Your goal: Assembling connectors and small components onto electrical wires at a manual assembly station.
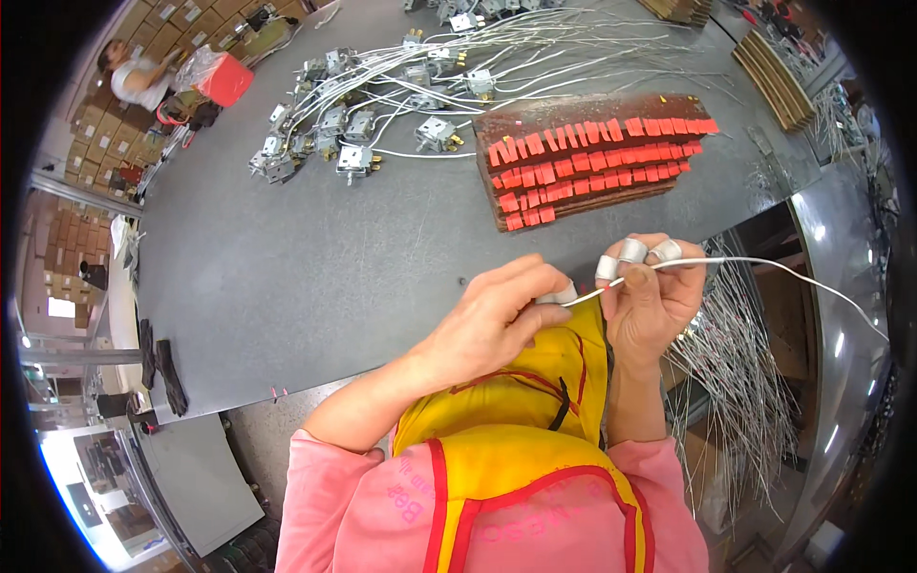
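Observation:
A thin white wire [778,265] runs between my hands above my lap and trails off to the right. My left hand [497,310] pinches it near its left end, which is hidden by the fingers. My right hand [654,301] is closed around the wire, with the thumb pressing it against the fingers. A small red piece sits on the wire between the two hands. White coverings wrap several of my fingertips. Just beyond my hands, a brown stepped block [583,107] carries rows of small red tabs [564,168].
Grey metal switch-like parts [355,160] with white wires [535,48] lie at the back of the grey table [315,258]. A bundle of wires [735,372] hangs at the right. Corrugated brown pieces [772,78] lie far right. Another person [141,84] is far left, near a red bin [225,79].

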`<act>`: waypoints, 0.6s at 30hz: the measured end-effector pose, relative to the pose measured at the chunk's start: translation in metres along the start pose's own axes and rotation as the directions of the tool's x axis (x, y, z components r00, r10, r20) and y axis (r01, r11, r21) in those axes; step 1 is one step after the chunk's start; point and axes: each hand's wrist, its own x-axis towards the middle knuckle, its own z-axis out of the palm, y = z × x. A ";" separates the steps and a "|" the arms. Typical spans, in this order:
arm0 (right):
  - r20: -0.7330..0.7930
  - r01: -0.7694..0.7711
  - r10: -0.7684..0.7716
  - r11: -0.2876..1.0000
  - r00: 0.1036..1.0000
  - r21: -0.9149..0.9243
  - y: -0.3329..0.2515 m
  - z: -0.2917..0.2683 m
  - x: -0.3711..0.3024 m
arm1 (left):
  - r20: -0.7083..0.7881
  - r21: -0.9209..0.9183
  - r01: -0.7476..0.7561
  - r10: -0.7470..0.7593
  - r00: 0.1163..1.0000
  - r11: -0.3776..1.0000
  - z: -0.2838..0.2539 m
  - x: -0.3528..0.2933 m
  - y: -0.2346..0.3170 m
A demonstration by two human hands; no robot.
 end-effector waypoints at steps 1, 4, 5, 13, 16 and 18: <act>-0.007 -0.055 0.055 0.998 0.998 0.009 -0.003 0.004 0.002 | 0.014 0.013 -0.058 0.058 0.998 0.998 -0.003 0.001 -0.005; 0.035 -0.147 0.145 0.987 0.989 0.063 -0.014 0.011 0.007 | 0.095 -0.161 0.008 0.008 0.995 0.987 -0.002 0.003 -0.008; 0.100 -0.145 0.135 0.984 0.986 0.103 -0.014 0.011 0.009 | 0.194 -0.343 0.141 -0.077 0.978 0.929 -0.002 0.003 -0.008; -0.260 0.014 -0.019 1.000 0.965 -0.019 -0.023 -0.036 0.015 | -0.054 0.085 -0.233 0.238 0.970 0.969 0.005 0.001 -0.018; -0.521 -0.023 -0.139 0.956 0.842 -0.292 -0.058 -0.115 0.018 | -0.334 0.498 -0.272 0.471 0.816 0.823 -0.053 0.025 -0.060; -0.450 -0.032 -0.104 0.958 0.887 -0.286 -0.086 -0.213 0.008 | -0.419 0.745 -0.083 0.561 0.714 0.662 -0.102 0.035 -0.084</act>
